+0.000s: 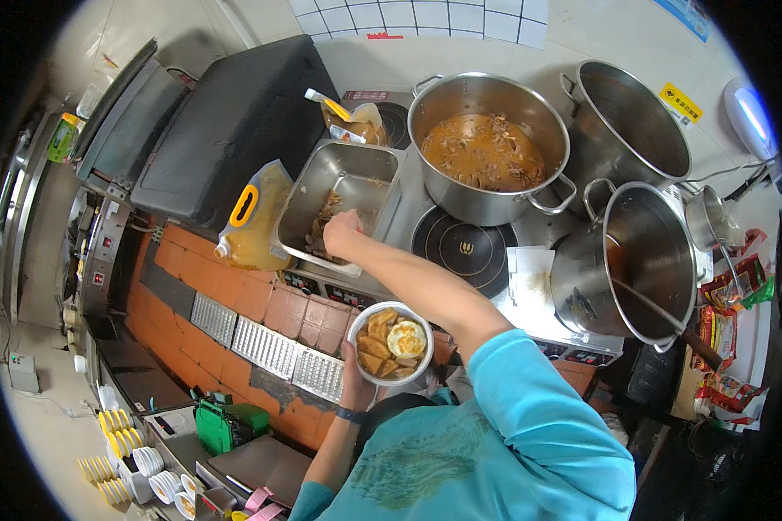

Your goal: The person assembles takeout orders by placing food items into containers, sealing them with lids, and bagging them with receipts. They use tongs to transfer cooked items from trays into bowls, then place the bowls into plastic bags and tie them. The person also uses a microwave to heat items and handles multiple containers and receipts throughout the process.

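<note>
My left hand (357,382), with a dark band at its wrist, holds a round white bowl (356,337) close to my body. In the bowl lie browned, fried-looking pieces (374,349) and a fried egg (406,339) on the right side. My right arm crosses forward over the counter edge. Down inside a rectangular steel pan (356,161), my right hand (343,233) is closed, its fingers curled downward at a small heap of dark sliced meat (320,227). What the fingertips grip is hidden by the hand.
A large pot (495,204) of brown meat stew stands behind a bare induction plate (463,252). To its right are two more tall pots (630,113), (582,282), the nearer with a long-handled tool (704,349). Yellow-handled jugs (265,213) flank the pan. Stacked bowls (149,460) sit lower left.
</note>
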The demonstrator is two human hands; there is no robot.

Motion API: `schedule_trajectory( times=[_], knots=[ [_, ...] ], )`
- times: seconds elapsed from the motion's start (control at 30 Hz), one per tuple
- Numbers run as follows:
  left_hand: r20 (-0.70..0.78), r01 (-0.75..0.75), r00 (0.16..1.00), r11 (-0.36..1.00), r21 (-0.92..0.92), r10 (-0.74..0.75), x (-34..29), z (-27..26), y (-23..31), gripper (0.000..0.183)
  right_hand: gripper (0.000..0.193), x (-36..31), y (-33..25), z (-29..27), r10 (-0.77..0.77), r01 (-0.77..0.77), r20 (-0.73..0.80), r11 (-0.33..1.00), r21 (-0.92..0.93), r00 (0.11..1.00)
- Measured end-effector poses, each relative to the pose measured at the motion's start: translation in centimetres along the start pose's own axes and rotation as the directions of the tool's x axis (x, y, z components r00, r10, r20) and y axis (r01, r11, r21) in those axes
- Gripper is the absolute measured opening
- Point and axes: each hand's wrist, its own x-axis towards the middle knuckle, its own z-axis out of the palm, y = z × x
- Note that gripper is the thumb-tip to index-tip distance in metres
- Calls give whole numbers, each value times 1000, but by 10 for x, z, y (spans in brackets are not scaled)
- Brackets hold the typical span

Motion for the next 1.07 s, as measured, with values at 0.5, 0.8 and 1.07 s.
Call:
schedule_trajectory(
  times=[0.5,0.8,1.07],
  knots=[
    [193,176,969,978,-115,-152,183,79,17,65,57,-155,332,-98,639,-655,-289,754,53,713],
    [196,140,971,990,-22,-133,206,113,24,68,51,-65,414,-83,676,-672,56,715,191,735],
    [258,74,965,992,-97,-47,212,121,15,70,39,-134,394,-88,615,-603,-159,789,121,772]
  ],
)
